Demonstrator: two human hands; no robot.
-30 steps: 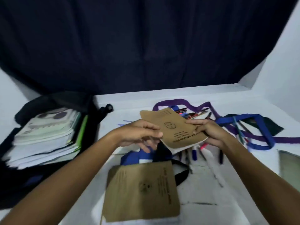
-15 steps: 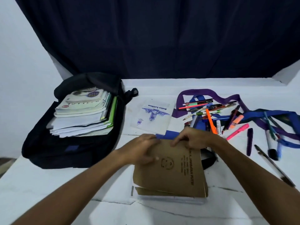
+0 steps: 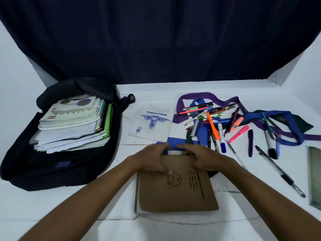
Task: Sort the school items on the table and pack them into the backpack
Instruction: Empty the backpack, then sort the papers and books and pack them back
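Note:
A stack of brown-covered notebooks [image 3: 175, 193] lies on the white table [image 3: 52, 214] in front of me. My left hand [image 3: 152, 159] and my right hand [image 3: 199, 157] both grip its far edge, fingers curled over the edge and thumbs on the cover. The open black backpack [image 3: 69, 171] lies at the left with a pile of books and papers [image 3: 73, 122] inside. A white exercise booklet [image 3: 152, 124] with blue print rests between the backpack and a scatter of several pens and markers [image 3: 213, 126].
A purple lanyard [image 3: 208, 95] and a blue lanyard [image 3: 271, 115] tangle among the pens at the right. A black pen [image 3: 279, 171] and a greenish flat item [image 3: 315, 176] lie near the right edge. A dark curtain [image 3: 156, 40] hangs behind the table.
I lowered the brown notebook from the air onto the other brown one near me. Both hands slid to the stack's far edge and the books now lie squared.

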